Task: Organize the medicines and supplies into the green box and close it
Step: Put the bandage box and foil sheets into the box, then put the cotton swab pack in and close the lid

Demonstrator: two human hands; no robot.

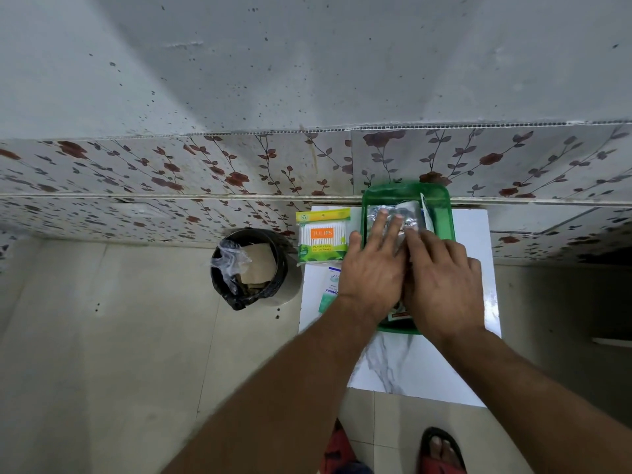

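Note:
The green box (pixel 444 213) stands open on a white marbled table (pixel 410 367), its lid (pixel 407 191) tilted back against the wall. Silver blister strips (pixel 400 212) lie inside it, with a white packet (pixel 425 213) upright along the right wall. My left hand (pixel 371 268) lies flat on the strips, fingers spread. My right hand (pixel 441 282) presses down beside it, fingertips on the foil. A Tulips cotton swab pack (pixel 321 236) lies left of the box. A green-and-white medicine carton (pixel 330 289) sits below it, partly hidden by my left wrist.
A black-lined waste bin (pixel 249 268) with cardboard and clear plastic stands on the floor left of the table. The tiled floral wall (pixel 205 165) runs directly behind the box. My sandalled foot (pixel 441 449) shows below the table's front edge.

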